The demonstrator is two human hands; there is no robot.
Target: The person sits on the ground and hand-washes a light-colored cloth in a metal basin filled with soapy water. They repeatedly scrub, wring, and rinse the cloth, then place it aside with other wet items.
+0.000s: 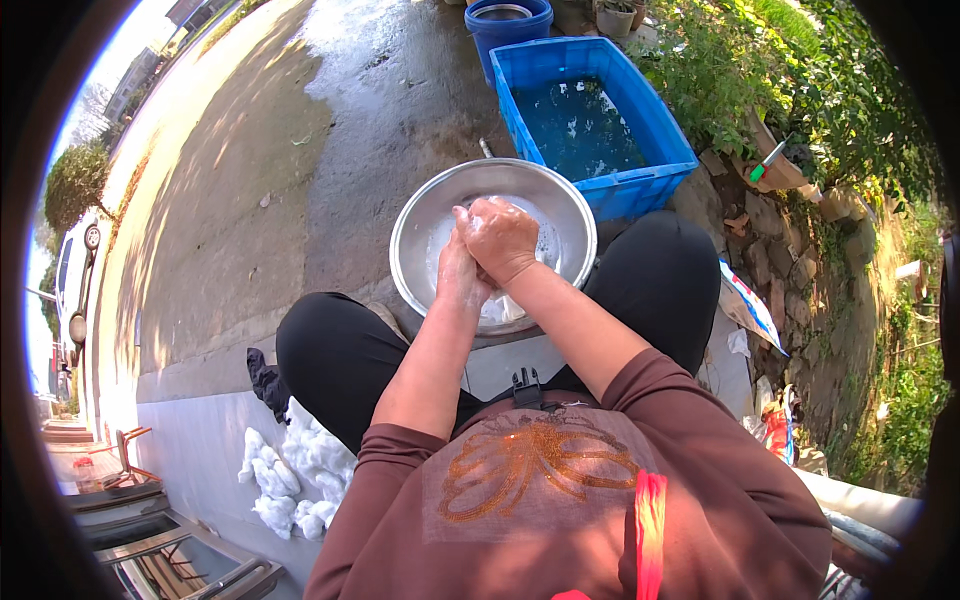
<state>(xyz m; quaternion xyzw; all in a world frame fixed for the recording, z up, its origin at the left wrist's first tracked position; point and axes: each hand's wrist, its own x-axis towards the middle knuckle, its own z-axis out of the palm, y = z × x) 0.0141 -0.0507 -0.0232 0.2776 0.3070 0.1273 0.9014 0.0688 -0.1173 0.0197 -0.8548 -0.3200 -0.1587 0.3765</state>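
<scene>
My left hand [457, 266] and my right hand [501, 234] are pressed together over a round metal basin [409, 247] between my knees. White suds coat the fingers and wrists. The right hand is curled over the left, its knuckles upward. Whether anything is between the palms is hidden. Foamy, pale liquid [551, 240] covers part of the basin's bottom. Below my wrists, near the basin's close edge, a small white thing [511, 309] shows, too covered to tell what it is.
A blue plastic crate [592, 180] of water adjoins the basin at far right, with a blue bucket [510, 30] behind it. White fluffy stuffing [311, 457] lies by my left knee beside a black cloth [266, 379]. At right, a green-handled knife [769, 161] rests near stones.
</scene>
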